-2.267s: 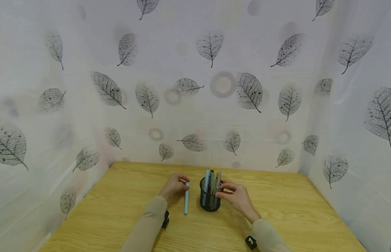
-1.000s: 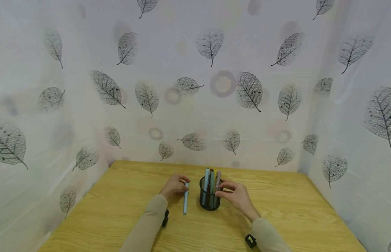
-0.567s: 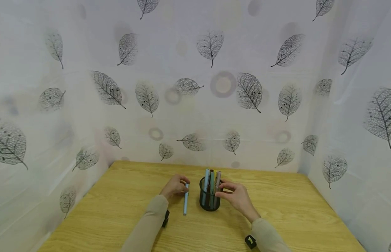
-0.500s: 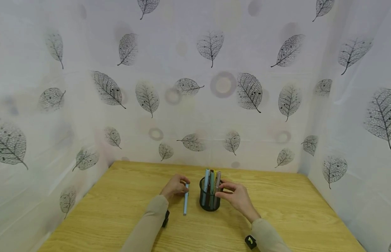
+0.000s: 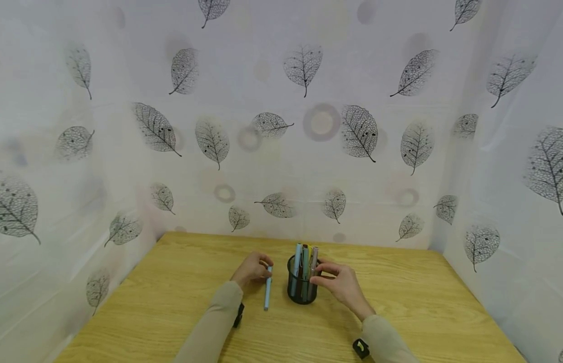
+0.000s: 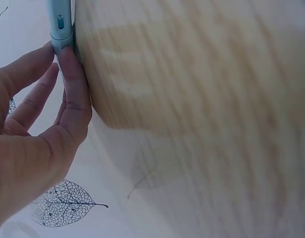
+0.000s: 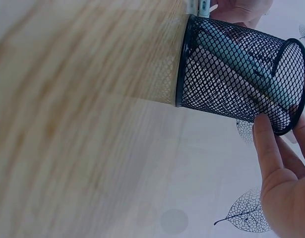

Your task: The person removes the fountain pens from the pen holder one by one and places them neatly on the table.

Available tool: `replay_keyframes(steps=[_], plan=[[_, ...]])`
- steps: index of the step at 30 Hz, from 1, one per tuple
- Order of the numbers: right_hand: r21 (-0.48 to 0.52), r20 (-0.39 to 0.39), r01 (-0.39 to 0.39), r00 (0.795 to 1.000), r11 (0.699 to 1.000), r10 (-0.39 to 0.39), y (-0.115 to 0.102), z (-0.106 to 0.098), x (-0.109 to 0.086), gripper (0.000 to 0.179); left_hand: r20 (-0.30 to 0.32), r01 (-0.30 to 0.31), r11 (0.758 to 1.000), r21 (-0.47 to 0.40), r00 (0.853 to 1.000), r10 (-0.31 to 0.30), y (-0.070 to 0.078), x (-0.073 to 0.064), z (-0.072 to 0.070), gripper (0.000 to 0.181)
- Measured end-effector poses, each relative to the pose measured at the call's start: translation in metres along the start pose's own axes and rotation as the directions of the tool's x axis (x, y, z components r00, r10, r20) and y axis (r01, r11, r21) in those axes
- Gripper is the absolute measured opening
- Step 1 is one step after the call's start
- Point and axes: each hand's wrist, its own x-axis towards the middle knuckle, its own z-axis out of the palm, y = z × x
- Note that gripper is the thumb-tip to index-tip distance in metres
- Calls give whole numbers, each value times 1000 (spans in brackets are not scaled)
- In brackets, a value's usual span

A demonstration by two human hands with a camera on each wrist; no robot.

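Observation:
A light blue pen lies on the wooden table, and the thumb and fingers of my left hand pinch its far end. The left wrist view gives a close look at this pen between the fingertips. Just right of it, a black mesh pen holder stands upright with several pens inside: light blue, green, yellow and mauve ones show. My right hand grips the holder at its right side near the rim. In the right wrist view, fingers touch the mesh.
The wood-grain table reaches back to a pale curtain printed with dark leaves. That curtain also encloses the left and right sides. A dark wrist device sits by the right sleeve, another by the left.

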Motion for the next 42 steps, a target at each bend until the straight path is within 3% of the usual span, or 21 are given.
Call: replay_keyframes(steps=[11,19,42], plan=[[-14,0,20,1000,1000,-20,1,1,1,23,11,32,999,-6,999,-32,0,0,-1,28],[-24,-6,35,999,999,-35,1,1,2,23,29,28,997,-75,999,-26,1,-2,-2,29],[-4,-1,20,1000,1000,-20,0,1,0,21,34,-3,999,-37,999,4,-5,1,-1,29]])
